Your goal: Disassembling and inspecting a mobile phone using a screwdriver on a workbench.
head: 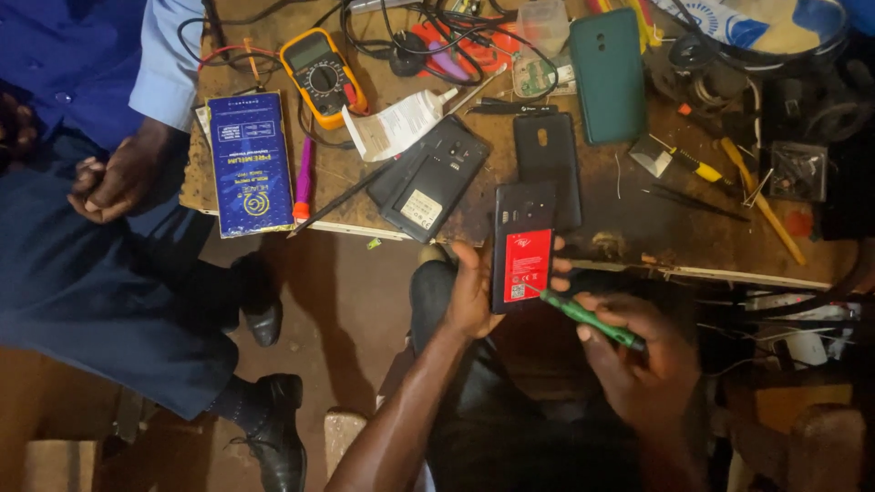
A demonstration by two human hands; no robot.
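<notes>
While opened at its back: black phone with red battery point(522, 248), held upright just past the wooden tabletop's point(629, 228) near edge
Left hand point(471, 293): wrapped around the phone's left side
Right hand point(638, 351): gripping a green-handled screwdriver point(588, 318), tip at the phone's lower edge
Near edge, left of the phone: another open black phone point(428, 179)

A flat blue box point(250, 164) lies at the worktop's left edge; a yellow multimeter's grey screen point(309, 50) sits behind it. A red label point(527, 265) covers the held phone's battery; a white label point(421, 209) marks the open phone.
</notes>
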